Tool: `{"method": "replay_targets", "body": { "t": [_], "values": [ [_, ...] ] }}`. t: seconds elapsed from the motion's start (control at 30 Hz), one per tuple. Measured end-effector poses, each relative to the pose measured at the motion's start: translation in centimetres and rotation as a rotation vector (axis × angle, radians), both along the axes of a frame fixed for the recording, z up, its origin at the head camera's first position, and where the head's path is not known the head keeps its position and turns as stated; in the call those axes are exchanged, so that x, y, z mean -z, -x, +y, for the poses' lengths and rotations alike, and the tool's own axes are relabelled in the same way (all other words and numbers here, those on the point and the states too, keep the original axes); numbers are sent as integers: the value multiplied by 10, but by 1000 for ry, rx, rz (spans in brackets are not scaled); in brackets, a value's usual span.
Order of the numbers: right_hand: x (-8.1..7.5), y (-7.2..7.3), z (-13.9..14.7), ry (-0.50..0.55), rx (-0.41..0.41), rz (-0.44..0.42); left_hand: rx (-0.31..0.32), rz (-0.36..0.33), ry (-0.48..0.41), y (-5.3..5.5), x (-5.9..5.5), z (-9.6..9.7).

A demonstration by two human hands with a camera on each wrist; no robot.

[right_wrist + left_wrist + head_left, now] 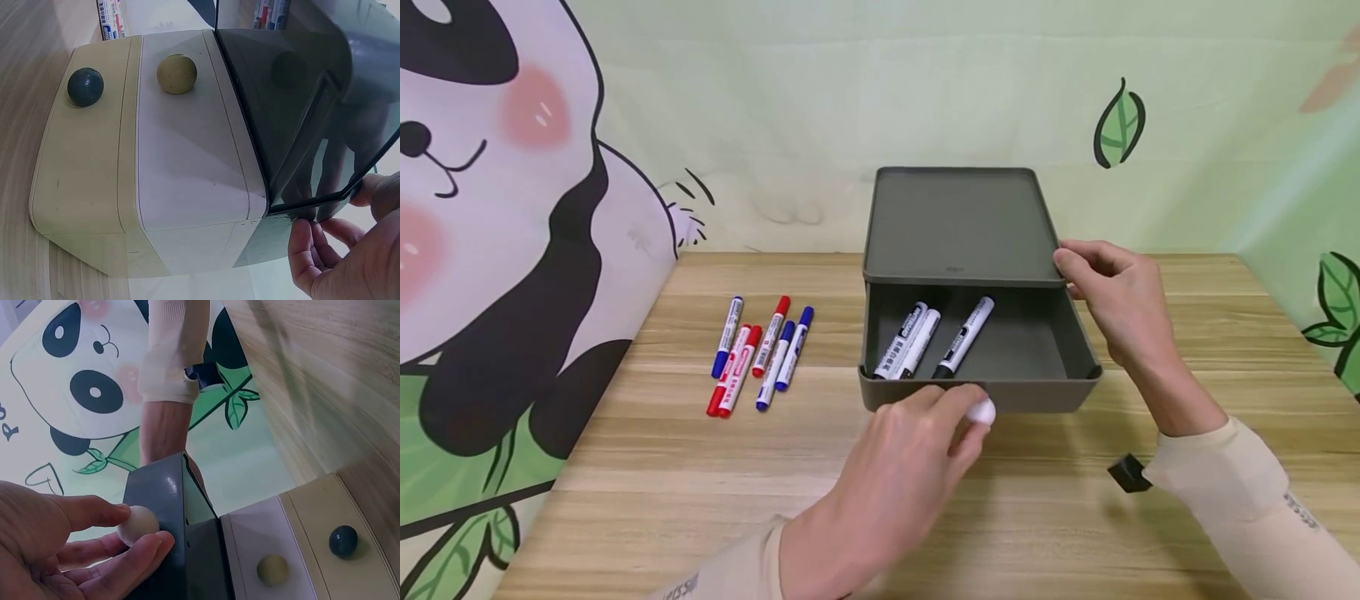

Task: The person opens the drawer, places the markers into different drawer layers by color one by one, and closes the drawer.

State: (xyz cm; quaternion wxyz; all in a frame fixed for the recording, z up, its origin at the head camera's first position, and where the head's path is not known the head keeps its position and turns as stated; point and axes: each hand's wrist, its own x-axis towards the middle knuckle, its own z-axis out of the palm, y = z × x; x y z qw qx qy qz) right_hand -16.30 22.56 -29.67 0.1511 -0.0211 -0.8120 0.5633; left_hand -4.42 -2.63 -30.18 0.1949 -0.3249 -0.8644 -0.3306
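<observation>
Pulling-side out, the gray drawer [1030, 398] of a three-tier drawer unit [962, 221] stands open toward the person on a wood-grain worktop [647, 442], its round white knob [981, 412] pinched between the thumb and fingers of the left hand [898, 467]. At the drawer unit's front right corner, the right hand [1123, 304] grips the edge beneath the flat gray top, thumb and fingertips set close together. Inside the drawer, three white-barreled markers [967, 336] lie lengthwise: two side by side toward the unit's left wall, the third nearer the middle, its black cap facing the front. Left of the unit, well apart from it, rest three red-capped markers [740, 372] and three blue-capped markers [794, 350], grouped loosely. Below the gray tier, the wrist views show a white drawer front [187, 144] with a yellowish knob [177, 74], and under that a cream drawer front [81, 169] with a dark knob [85, 87]. A painted panda [497, 208] covers the wall to the unit's left.
</observation>
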Motion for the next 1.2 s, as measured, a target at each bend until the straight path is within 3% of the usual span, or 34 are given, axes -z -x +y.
{"method": "replay_targets", "body": {
  "t": [0.13,0.3,0.57,0.97,1.2],
  "values": [
    [0,-1,2,12,-10,-12,-5,10,-16,5,1,0],
    [1,-1,3,16,-13,-35,-7,-28,-19,13,2,1],
    [2,-1,4,24,-10,-35,-10,-38,-72,31,4,3],
    [1,-1,1,65,-17,2,-17,-141,-155,54,6,3],
    [0,0,0,79,-13,7,-17,-138,-204,68,10,4]
  ]
}}
